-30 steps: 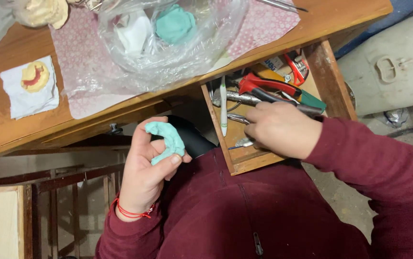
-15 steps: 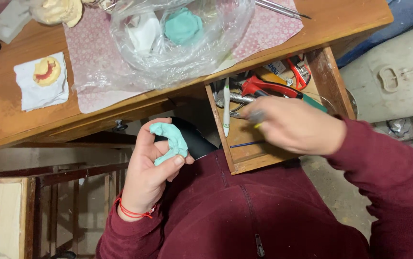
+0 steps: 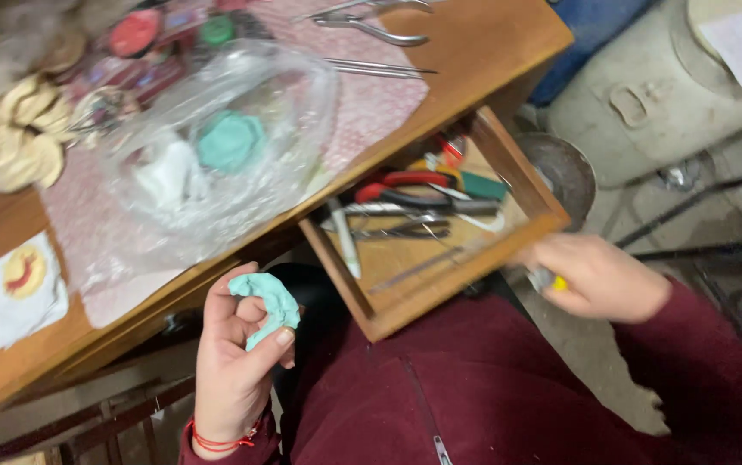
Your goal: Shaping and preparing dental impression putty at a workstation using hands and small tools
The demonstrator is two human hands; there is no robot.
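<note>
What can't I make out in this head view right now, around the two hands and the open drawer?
- Small tool in the right hand: only a grey and yellow bit shows; the fingers hide the rest.
- Back of the open drawer: hidden under the desk top.
- Contents of the clear plastic bag: blurred by the film; only white and teal lumps.
- Teal clay lump in the left hand: its underside is covered by fingers.

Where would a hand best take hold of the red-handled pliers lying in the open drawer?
By the red handles, coming from above through the drawer's open top. The red-handled pliers lie flat among other tools, with the handles toward the drawer's inner end and their jaw end pointing to its right wall.
</note>
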